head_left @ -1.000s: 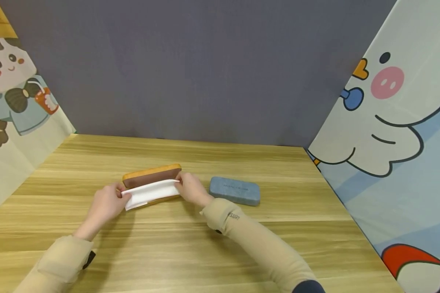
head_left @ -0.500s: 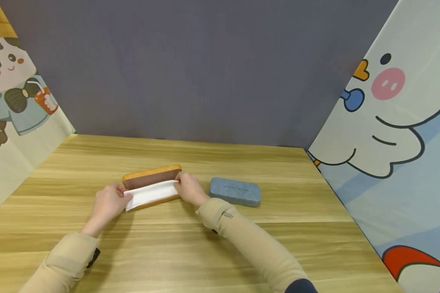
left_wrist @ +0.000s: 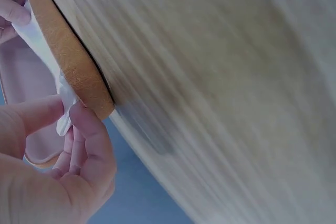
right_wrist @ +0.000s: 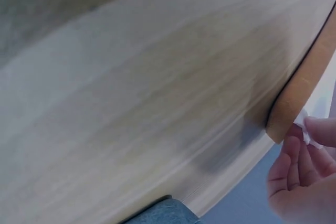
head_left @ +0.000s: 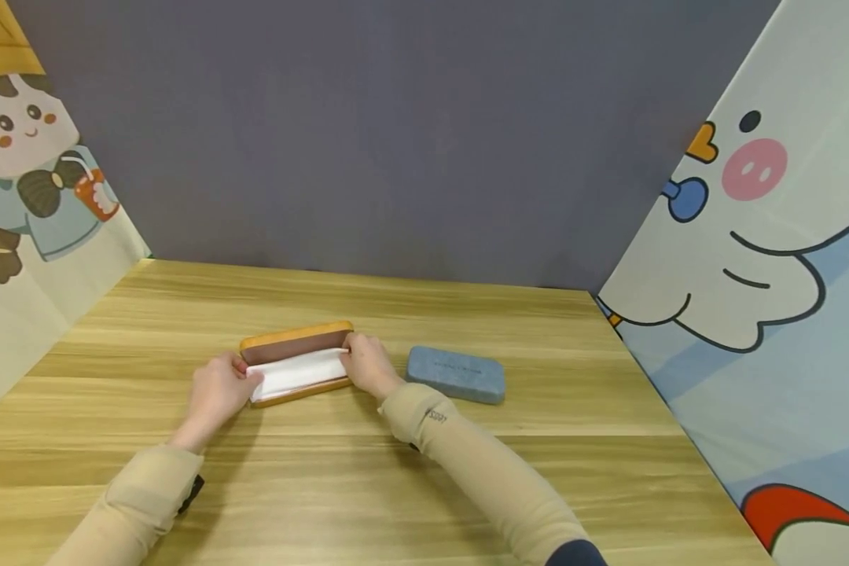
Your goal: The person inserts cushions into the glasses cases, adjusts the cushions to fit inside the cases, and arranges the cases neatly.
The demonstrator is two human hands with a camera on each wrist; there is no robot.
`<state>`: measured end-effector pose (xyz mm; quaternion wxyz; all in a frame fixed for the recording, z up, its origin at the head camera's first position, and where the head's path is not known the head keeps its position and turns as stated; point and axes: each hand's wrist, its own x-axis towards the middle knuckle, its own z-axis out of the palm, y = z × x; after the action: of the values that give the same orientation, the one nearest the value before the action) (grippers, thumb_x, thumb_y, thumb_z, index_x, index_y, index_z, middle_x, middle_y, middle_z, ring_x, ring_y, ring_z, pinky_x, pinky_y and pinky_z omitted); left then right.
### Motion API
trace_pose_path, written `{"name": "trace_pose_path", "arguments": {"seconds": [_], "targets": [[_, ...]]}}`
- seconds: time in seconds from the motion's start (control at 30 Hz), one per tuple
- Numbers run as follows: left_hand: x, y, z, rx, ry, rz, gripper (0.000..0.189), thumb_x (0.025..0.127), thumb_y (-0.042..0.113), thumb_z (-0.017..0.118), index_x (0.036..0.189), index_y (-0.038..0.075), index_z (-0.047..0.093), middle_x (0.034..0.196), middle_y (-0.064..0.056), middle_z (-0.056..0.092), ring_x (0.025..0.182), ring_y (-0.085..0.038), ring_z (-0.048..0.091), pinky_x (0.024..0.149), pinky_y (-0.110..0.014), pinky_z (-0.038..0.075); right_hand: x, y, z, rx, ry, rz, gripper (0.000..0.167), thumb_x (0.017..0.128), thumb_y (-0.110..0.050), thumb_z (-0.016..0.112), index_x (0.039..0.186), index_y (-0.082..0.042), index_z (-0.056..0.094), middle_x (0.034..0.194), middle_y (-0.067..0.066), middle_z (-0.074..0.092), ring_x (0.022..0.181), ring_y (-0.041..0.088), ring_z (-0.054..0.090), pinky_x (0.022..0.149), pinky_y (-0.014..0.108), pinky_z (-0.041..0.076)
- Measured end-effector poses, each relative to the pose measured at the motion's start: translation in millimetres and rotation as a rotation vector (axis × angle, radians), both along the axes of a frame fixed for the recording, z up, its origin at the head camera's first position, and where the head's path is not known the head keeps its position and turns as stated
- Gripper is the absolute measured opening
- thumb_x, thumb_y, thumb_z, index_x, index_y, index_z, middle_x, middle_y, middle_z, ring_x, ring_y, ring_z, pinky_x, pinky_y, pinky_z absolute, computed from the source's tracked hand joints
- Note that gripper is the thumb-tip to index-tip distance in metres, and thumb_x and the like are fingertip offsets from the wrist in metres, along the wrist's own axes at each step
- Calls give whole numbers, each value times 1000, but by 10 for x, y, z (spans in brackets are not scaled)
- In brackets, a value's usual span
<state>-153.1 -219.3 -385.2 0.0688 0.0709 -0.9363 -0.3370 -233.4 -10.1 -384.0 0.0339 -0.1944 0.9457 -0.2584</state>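
A tan-orange glasses case (head_left: 295,336) stands open on the wooden table, its brown-pink inner lid facing me. A folded white cloth (head_left: 299,373) stretches lengthwise over the lower half, mostly within its rim. My left hand (head_left: 218,391) pinches the left end of this cloth between thumb and fingertips. At the other end, my right hand (head_left: 369,366) pinches the cloth beside the case's right edge. In the left wrist view the cloth (left_wrist: 66,95) sits at the case's rim, thumb and index finger on it. Whether anything lies under the cloth is hidden.
A closed blue-grey glasses case (head_left: 456,374) lies just right of my right hand. Behind the wooden table (head_left: 467,472) rises a grey-purple panel (head_left: 368,141). Cartoon-printed sheets (head_left: 771,259) flank both sides.
The cloth's left end has come down and inward, so more of the case's front rim shows. My left hand has shifted slightly right; my right hand keeps its grip.
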Motion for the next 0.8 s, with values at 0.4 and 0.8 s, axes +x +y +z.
{"name": "trace_pose_path", "arguments": {"seconds": [0.4,0.8], "targets": [[25,-28,53,-48,-97,-89,49,97,27,51,112,-20,55,98,-33,65,80,-36,65,66,-41,54,-9,-4,-38,81,57,20,23,96,-23,58,103,-5,70,98,8,68,87,17,62,70,25,50],[80,-96,107,311,-321,-164,89,100,56,12,142,-22,12,130,-44,39,98,-35,62,78,-37,58,-52,76,5,-195,-139,-125,42,104,-31,35,105,-1,64,78,7,63,76,20,61,70,29,50]]}}
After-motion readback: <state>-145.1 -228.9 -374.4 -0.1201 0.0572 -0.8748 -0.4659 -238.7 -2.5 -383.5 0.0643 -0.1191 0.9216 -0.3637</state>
